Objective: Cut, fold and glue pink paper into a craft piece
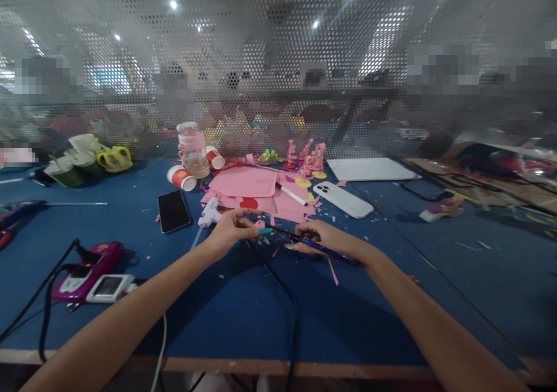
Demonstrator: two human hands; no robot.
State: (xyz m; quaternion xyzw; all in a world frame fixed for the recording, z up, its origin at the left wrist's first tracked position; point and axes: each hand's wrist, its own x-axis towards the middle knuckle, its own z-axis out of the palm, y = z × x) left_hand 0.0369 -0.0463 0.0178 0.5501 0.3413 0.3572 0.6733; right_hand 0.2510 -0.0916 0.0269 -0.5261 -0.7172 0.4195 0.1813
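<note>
My left hand [237,228], with long green nails, is closed, its thumb and fingers around a small piece of pink paper [260,224]. Facing it, my right hand [324,235] is closed on scissors [319,247] with a dark blue handle; their slim dark blades point at the left fingertips. A thin pink paper strip [333,272] shows below the right hand. Just behind the hands lie pink paper sheets [246,181] and a white marker [292,194]. A white glue gun [210,213] rests beside the left hand.
Phones lie left [174,211] and right [343,199]. Behind stand a bottle [194,151], paper cups [181,178] and pink paper figures [307,157]. A purple power strip [89,271] is at left. A black cable [282,287] crosses the blue table [357,316]. A perforated screen [261,50] rises behind.
</note>
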